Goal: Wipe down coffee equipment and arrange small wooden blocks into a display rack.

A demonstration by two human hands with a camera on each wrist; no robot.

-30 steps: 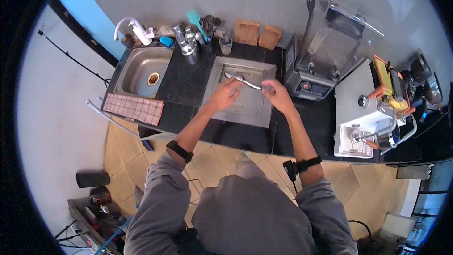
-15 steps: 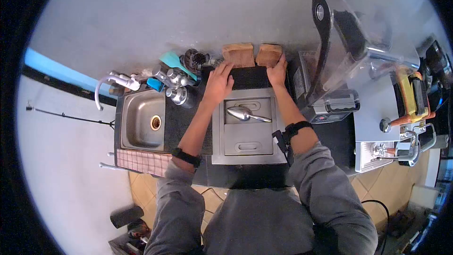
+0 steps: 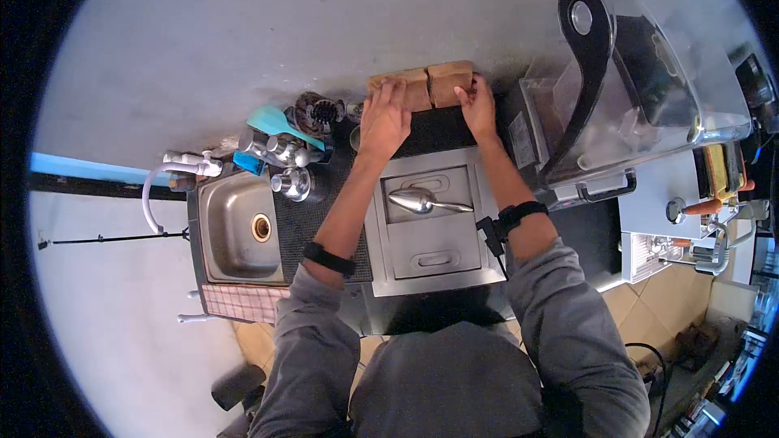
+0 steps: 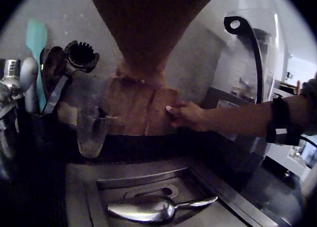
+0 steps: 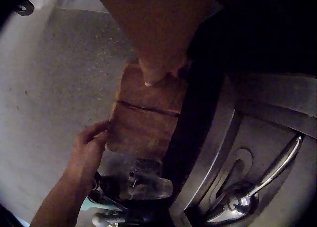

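Note:
Two brown wooden blocks stand side by side at the foot of the wall. My left hand (image 3: 385,123) grips the left wooden block (image 3: 417,96) at its outer end, fingers over its upper part. At the outer end of the right wooden block (image 3: 449,88), my right hand (image 3: 480,110) holds on with its thumb against the front face. Only a thin dark seam (image 5: 146,109) separates the blocks. Closer to me, a shiny metal scoop (image 3: 413,200) lies on the steel lid panel (image 3: 426,235) set into the counter.
Left of the blocks are a clear cup (image 4: 91,135), a turquoise spatula (image 3: 276,123) among utensils, and metal shakers (image 3: 290,184). A sink (image 3: 243,231) lies farther left. A tall blender under a clear cover (image 3: 661,89) and an espresso machine (image 3: 657,255) stand on the right.
Both hands have left the scoop, now lying on the steel panel, and reached the blocks at the wall. The gap between the blocks has narrowed as the right one shifted left.

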